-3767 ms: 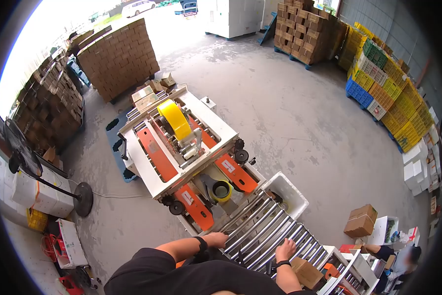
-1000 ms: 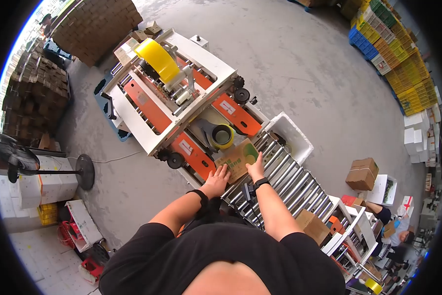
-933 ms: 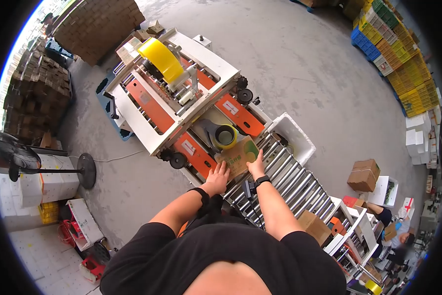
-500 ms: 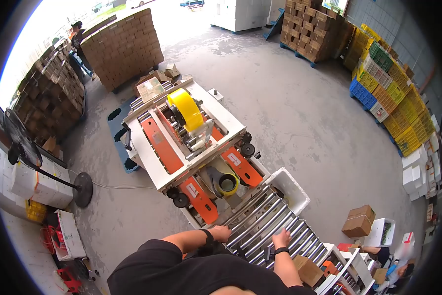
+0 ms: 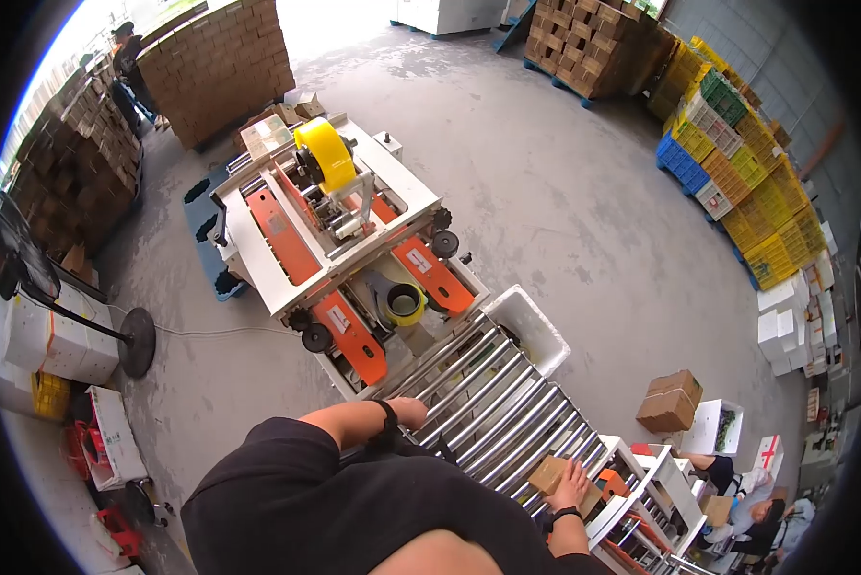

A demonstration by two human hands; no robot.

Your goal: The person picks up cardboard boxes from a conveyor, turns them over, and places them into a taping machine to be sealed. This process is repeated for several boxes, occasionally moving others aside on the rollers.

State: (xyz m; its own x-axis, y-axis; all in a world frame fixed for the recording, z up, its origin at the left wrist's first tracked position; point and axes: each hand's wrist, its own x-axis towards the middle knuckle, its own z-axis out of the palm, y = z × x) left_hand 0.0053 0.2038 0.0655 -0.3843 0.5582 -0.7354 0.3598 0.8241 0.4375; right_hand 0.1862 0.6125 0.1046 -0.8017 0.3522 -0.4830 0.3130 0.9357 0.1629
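My left hand rests at the near edge of the roller conveyor, its fingers curled; whether it holds anything does not show. At the right, my right hand lies with spread fingers on top of a small brown cardboard box on the rollers. The white and orange carton sealing machine stands beyond the conveyor, with a roll of yellow tape on top and a dark ring with a yellow rim between its orange side plates.
A white foam bin stands beside the conveyor. A black fan is at the left. Stacked cartons and yellow crates stand farther off. People are at the lower right; another person stands upper left.
My right hand has moved right, from over the rollers onto the small box. My left hand stays near the conveyor's edge. The whole view has shifted, with the machine now farther left and higher.
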